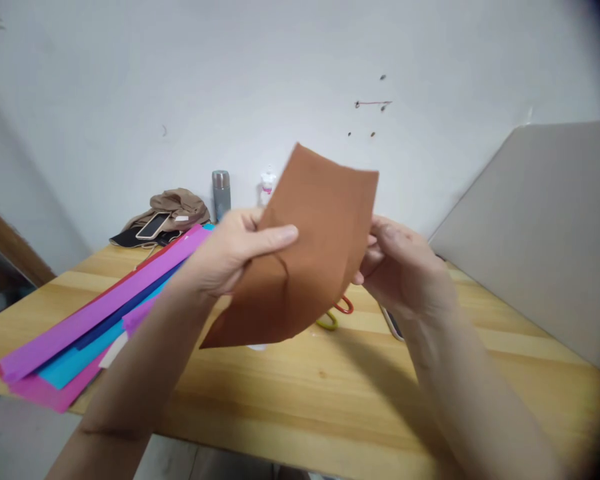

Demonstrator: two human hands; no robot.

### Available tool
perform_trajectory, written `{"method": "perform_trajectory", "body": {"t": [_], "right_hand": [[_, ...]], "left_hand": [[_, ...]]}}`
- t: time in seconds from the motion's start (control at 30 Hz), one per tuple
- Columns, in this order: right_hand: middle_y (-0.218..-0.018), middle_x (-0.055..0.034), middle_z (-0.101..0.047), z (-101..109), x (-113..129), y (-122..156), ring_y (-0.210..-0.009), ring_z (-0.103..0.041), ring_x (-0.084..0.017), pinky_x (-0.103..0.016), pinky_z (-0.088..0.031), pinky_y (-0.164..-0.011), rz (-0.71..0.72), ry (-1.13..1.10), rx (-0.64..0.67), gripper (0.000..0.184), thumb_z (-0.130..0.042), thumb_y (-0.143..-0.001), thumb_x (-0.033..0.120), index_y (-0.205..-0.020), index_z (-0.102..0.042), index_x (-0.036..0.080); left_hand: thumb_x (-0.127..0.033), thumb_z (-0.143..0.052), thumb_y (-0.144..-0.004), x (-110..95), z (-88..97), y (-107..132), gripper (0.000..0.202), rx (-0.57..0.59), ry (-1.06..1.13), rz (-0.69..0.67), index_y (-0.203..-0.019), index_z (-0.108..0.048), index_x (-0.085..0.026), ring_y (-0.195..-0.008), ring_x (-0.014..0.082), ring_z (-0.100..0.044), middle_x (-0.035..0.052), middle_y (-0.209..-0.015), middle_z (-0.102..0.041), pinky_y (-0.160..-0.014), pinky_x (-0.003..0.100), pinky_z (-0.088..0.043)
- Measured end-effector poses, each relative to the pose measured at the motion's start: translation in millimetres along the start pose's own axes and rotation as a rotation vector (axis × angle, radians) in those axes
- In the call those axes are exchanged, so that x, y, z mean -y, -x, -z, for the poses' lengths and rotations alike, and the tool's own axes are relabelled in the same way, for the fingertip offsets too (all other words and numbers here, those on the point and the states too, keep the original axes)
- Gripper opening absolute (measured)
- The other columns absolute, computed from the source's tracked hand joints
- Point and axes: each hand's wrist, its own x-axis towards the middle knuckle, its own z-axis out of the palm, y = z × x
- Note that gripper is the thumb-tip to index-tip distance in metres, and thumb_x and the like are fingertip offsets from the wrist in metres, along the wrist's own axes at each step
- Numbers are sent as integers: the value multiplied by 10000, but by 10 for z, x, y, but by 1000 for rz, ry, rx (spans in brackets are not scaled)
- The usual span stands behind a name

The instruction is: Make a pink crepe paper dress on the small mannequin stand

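Note:
A sheet of brown paper (pixel 315 233) is held up over the wooden table, bent and creased, with one corner hanging low to the left. My left hand (pixel 245 250) is closed on its left side, thumb flat across the front and fingers hidden behind. At the right edge my right hand (pixel 400 257) pinches the sheet between thumb and fingers. Partly covered by the paper, a pair of scissors lies on the table, its red and yellow handles (pixel 346 305) showing.
Long strips of coloured paper (pixel 95 313) lie across the table's left side. Behind them are a brown cloth bundle (pixel 180 203), a phone (pixel 153 226) and a grey flask (pixel 221 193). Another phone's edge (pixel 393 324) shows under my right wrist. A pale panel (pixel 540 220) stands at right.

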Motion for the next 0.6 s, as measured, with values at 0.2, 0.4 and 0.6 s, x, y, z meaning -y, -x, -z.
{"method": "perform_trajectory", "body": {"t": [0.2, 0.4, 0.6], "right_hand": [[-748, -43, -752, 332, -407, -194, -646, -707, -209, -318, -526, -571, -216, 616, 322, 206, -721, -855, 415, -900, -763, 218], [-896, -134, -765, 499, -1041, -61, -737, -702, -264, -311, -397, -580, -417, 1486, 478, 319, -691, -811, 185, -1122, -760, 172], [-1105, -152, -748, 597, -1153, 113, -918, -720, -275, -326, -462, -755, -363, 1390, 514, 594, -619, -859, 155, -1450, -594, 218]], "left_hand": [[-142, -616, -874, -347, 361, 118, 311, -193, 12, -197, -1150, -752, -186, -1292, 335, -668, 20, -1177, -789, -1076, 466, -585], [-100, -597, -757, -225, 450, -28, 551, -224, 76, -146, -1284, -688, -234, -1310, 299, -649, 1, -1200, -791, -1089, 425, -580], [-154, -627, -646, 166, 441, -85, 564, -53, 127, 342, -1205, -698, -174, -1043, 356, -753, 82, -1055, -801, -892, 479, -628]]}}
